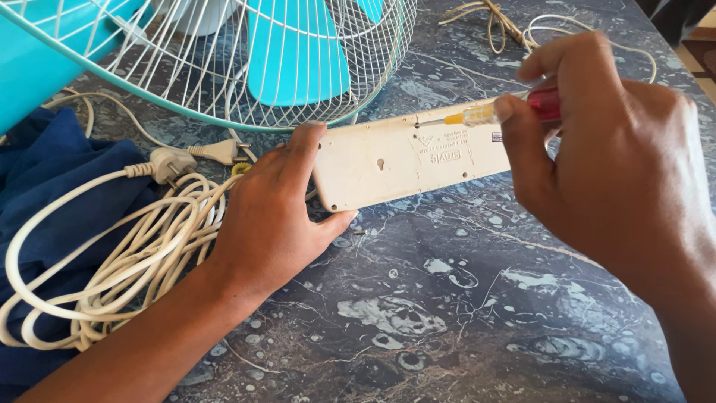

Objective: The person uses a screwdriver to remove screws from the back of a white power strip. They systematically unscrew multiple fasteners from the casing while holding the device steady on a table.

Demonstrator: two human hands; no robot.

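Pinching a small screwdriver (514,110) by its red and yellow handle, the right hand (611,164) has its fingers (522,142) clenched round the tool, whose tip meets the back of a cream power strip (406,153). The left hand (272,213) braces the strip's near end, thumb on top and fingers wrapped under the rounded corner. The strip lies face down on the dark marbled bench (447,313), just below a turquoise fan (246,60) with a white wire guard. It looks light, rigid plastic, likely to slide on polished stone, so gripping its end edges seems best. Left of it, a coiled white cable (112,261) with plug rests on blue cloth (52,172).
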